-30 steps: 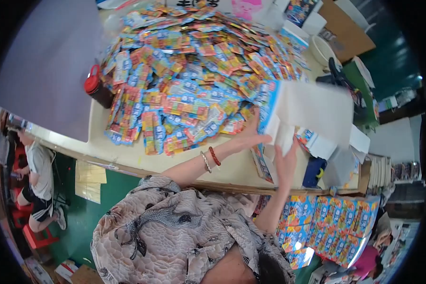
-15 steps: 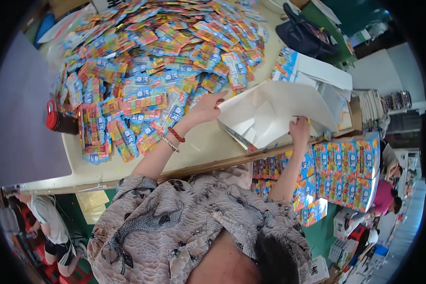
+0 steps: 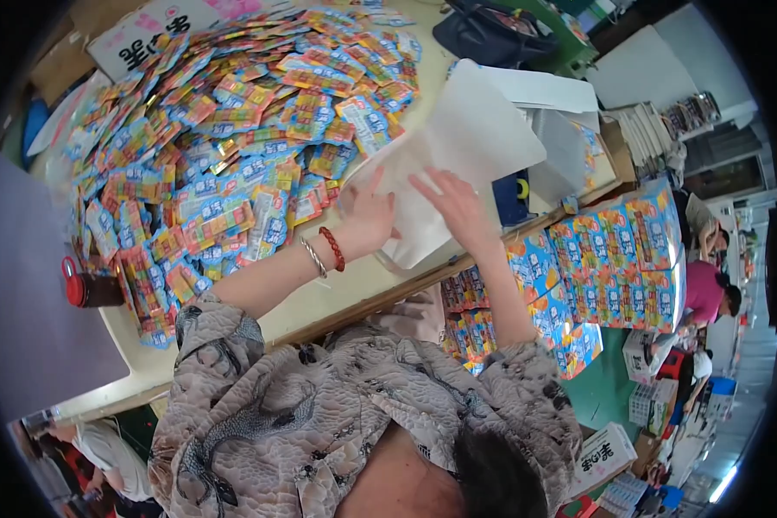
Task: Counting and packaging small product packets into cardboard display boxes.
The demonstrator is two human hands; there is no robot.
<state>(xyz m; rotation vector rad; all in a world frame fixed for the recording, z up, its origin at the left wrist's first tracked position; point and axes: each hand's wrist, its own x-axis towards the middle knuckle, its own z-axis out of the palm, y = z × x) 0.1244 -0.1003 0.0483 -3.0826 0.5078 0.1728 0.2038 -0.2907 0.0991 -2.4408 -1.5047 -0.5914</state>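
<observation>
A white-faced sheet of thin card [image 3: 483, 129], creased and folded, lies on the table in front of me, one broad panel standing up at its far right. My left hand [image 3: 373, 216] is on the card's left part, thumb and fingers apart. Over its middle, my right hand [image 3: 454, 207] has its fingers stretched out toward the left hand. Neither hand grips anything. Left of the card spreads a large heap of small colourful blister packs [image 3: 233, 164] with blue tops.
A red-lidded dark jar [image 3: 91, 289] stands at the table's left. Beyond the card are white box pieces [image 3: 544, 91] and a dark bag [image 3: 483, 39]. Stacked printed boxes [image 3: 613, 250] rise beside the table's right front edge. People [image 3: 708, 289] sit in the right background.
Both hands have let go of the card's edges and moved onto its inner face, closer together. The card has opened out, with a panel now raised. The whole view has turned slightly.
</observation>
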